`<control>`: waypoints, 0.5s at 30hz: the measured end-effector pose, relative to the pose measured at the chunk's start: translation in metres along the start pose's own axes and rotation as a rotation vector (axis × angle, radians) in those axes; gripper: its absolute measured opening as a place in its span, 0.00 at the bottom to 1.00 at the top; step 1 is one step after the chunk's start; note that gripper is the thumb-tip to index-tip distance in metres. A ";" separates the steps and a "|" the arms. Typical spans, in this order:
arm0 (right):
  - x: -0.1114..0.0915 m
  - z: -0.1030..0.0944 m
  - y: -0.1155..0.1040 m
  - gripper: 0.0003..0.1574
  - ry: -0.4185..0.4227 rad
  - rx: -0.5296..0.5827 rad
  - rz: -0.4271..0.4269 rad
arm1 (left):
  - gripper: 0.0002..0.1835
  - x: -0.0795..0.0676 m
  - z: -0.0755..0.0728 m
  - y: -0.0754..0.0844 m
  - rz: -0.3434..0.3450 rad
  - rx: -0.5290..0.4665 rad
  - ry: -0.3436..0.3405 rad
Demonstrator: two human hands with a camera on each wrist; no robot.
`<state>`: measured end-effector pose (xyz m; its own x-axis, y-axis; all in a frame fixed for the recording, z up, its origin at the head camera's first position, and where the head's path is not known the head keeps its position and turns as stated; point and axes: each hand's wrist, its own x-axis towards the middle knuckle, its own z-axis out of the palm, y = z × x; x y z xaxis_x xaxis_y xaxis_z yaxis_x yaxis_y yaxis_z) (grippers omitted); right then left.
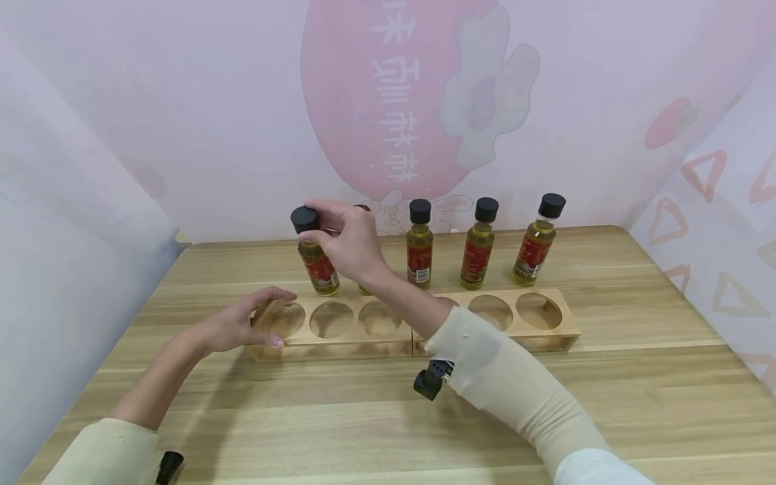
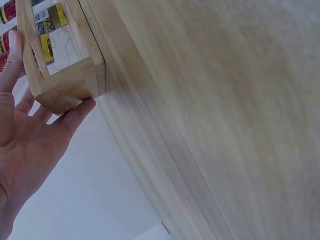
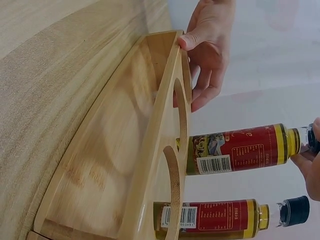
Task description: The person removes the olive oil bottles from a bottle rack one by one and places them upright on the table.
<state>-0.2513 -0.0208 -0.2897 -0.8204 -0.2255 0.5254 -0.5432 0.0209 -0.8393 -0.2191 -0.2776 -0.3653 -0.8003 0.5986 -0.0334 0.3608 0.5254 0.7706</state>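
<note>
The left hand (image 1: pixel 242 327) rests against the left end of the wooden bottle rack (image 1: pixel 339 340), thumb and fingers holding its end wall. Beyond the rack, the right hand (image 1: pixel 345 239) pinches the black cap of the leftmost oil bottle (image 1: pixel 318 266), tilted on the wooden table (image 1: pixel 606 404). Three more oil bottles (image 1: pixel 479 246) stand upright farther right.
</note>
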 end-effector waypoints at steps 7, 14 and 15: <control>-0.001 0.004 0.001 0.29 -0.012 -0.046 -0.009 | 0.36 0.001 0.000 -0.001 0.005 0.001 -0.005; -0.002 0.006 0.002 0.29 -0.007 -0.063 0.008 | 0.37 0.001 0.000 -0.001 0.016 0.002 -0.003; -0.002 0.006 0.002 0.29 -0.007 -0.065 0.008 | 0.38 0.001 0.000 -0.001 0.017 0.001 -0.004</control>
<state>-0.2499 -0.0261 -0.2935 -0.8235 -0.2323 0.5176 -0.5475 0.0858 -0.8324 -0.2206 -0.2777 -0.3662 -0.7923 0.6097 -0.0230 0.3748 0.5162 0.7701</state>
